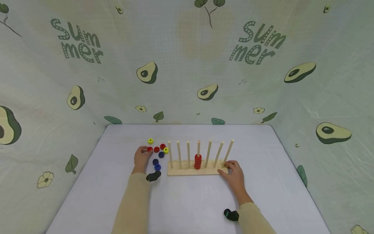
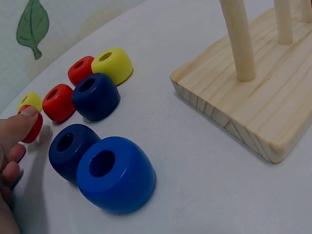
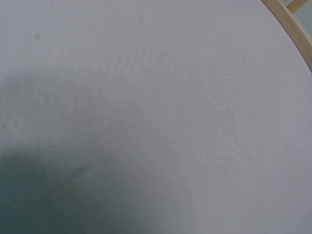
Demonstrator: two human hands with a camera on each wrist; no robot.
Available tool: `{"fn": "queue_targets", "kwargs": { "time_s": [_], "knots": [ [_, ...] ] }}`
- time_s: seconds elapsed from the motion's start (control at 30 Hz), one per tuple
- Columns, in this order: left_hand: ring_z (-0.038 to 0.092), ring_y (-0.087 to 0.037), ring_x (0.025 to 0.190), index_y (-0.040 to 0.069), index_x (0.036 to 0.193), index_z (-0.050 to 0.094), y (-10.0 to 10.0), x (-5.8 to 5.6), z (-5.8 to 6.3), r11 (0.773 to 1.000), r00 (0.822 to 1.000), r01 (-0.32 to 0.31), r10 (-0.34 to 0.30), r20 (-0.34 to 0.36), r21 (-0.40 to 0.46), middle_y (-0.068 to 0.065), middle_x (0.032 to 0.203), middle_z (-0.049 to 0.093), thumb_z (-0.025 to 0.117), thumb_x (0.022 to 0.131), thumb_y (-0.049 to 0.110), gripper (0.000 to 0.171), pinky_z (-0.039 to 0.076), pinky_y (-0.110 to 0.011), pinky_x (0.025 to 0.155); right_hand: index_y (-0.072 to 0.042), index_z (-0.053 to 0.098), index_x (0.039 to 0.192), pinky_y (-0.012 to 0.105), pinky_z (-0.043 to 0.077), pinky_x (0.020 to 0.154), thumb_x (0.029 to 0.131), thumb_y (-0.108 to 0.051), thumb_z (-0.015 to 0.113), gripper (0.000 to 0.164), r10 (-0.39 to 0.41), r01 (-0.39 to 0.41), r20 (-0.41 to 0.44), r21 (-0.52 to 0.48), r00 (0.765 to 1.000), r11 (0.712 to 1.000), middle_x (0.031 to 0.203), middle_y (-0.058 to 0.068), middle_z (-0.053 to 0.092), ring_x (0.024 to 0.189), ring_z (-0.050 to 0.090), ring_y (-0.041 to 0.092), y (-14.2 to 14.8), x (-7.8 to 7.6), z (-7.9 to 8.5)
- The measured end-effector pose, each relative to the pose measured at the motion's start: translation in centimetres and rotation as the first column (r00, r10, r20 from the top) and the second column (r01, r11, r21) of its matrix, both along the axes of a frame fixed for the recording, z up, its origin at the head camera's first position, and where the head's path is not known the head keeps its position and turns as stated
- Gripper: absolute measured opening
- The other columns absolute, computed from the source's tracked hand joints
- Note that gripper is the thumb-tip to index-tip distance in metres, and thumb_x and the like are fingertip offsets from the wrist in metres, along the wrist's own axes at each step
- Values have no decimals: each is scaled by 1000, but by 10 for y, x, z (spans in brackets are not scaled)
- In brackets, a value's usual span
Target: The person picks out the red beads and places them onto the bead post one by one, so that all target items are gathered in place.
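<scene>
In the head view my left hand [image 1: 141,158] pinches a red bead [image 1: 150,149] at the left of the loose beads. The left wrist view shows the thumb on this red bead [image 2: 33,126], the other fingers partly cut off by the frame's edge. My right hand [image 1: 235,177] grips the right end of a wooden peg stand [image 1: 187,172], thumb at the front edge and fingers behind. Several upright pegs rise from the stand, and red beads [image 1: 197,162] are stacked on the middle one. In the right wrist view only a corner of the stand [image 3: 292,29] shows.
Left of the stand lie two more red beads [image 2: 59,103], two yellow beads [image 2: 113,66], two dark blue beads [image 2: 96,97] and a brighter blue bead [image 2: 117,175]. The white table [image 1: 193,201] backs onto a hanging cloth [image 1: 181,97] printed with avocados.
</scene>
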State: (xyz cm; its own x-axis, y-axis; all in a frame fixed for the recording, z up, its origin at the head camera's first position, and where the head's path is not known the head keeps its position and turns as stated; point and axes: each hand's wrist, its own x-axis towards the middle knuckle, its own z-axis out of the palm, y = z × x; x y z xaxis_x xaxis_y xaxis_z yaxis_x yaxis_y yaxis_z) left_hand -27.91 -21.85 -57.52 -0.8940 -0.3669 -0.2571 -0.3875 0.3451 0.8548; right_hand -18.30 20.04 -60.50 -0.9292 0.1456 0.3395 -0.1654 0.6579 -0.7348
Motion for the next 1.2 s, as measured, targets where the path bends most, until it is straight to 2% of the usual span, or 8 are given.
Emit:
{"fn": "queue_targets", "kwargs": {
  "time_s": [0.17, 0.33, 0.57, 0.87, 1.2],
  "knots": [
    [42, -36, 126, 9, 131, 52, -1, 3, -2, 999, 1000, 2, -2, -11, 52, -17, 137, 48, 66, 94, 27, 44, 35, -51, 105, 4, 70, 99, 47, 46, 86, 71, -18, 89, 40, -1, 1, -3, 0, 1000, 1000, 107, 13, 57, 96, 58, 30, 1, 1, 1],
    [39, -35, 129, 9, 132, 52, 2, 14, 4, 998, 999, -3, 6, -48, 70, -16, 137, 47, 66, 94, 27, 45, 31, -52, 108, 3, 70, 99, 47, 46, 85, 70, -17, 89, 40, -2, 2, -10, 0, 1000, 1000, 106, 13, 58, 95, 58, 30, 1, 2, 1],
    [45, -33, 118, 5, 125, 55, 8, 23, 15, 997, 991, -52, 59, -120, 65, -16, 133, 51, 66, 93, 18, 36, 36, -49, 103, 3, 70, 100, 46, 47, 83, 71, -18, 89, 41, 10, -10, -6, -1, 1000, 1000, 107, 13, 58, 94, 59, 29, -2, 1, 1],
    [49, -34, 114, 1, 122, 58, 11, 26, 24, 989, 977, -108, 124, -173, 98, -17, 128, 56, 69, 91, 14, 35, 40, -46, 100, 4, 71, 99, 46, 47, 84, 69, -16, 90, 41, 1, -1, -20, 6, 1000, 1000, 106, 14, 58, 94, 59, 31, -2, 2, 3],
    [54, -30, 113, 1, 125, 57, 18, 26, 49, 980, 956, -93, 137, -260, 174, -19, 125, 60, 70, 91, 13, 38, 46, -42, 97, 4, 70, 101, 47, 46, 87, 71, -17, 89, 42, -3, 3, 6, -14, 1000, 1000, 107, 14, 58, 96, 58, 31, -1, 3, 4]
  ]
}}
